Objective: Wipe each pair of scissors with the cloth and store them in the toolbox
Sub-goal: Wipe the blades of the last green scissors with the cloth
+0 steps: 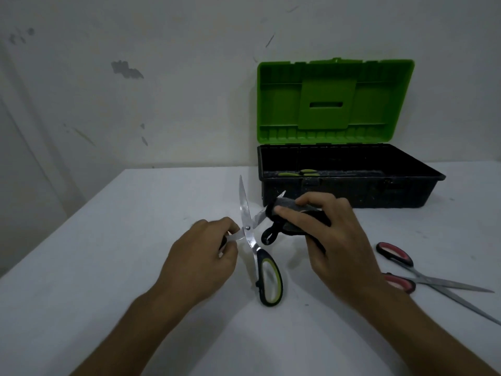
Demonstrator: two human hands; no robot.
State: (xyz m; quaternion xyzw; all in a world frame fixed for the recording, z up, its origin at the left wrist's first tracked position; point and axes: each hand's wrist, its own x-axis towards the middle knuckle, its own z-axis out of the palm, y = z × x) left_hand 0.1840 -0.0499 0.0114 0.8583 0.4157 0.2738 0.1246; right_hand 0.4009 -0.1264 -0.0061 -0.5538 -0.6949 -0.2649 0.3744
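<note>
A pair of scissors with black and green handles (269, 278) is spread wide open over the white table. My left hand (206, 256) grips one of its handles, which is hidden in my fist. My right hand (333, 240) holds a dark grey cloth (290, 215) wrapped round the blade that points right. The other blade points up and away. The toolbox (352, 191) stands open behind, with a green lid (333, 101) upright and a black base. Green-handled scissors (301, 173) lie inside it. A red-handled pair of scissors (401, 267) lies open at the right.
The white table (108, 267) meets a pale wall at the back, and its left edge runs diagonally from the back toward me. The toolbox sits against the wall at the back right. The cloth's black loop (268, 236) hangs beneath my right hand.
</note>
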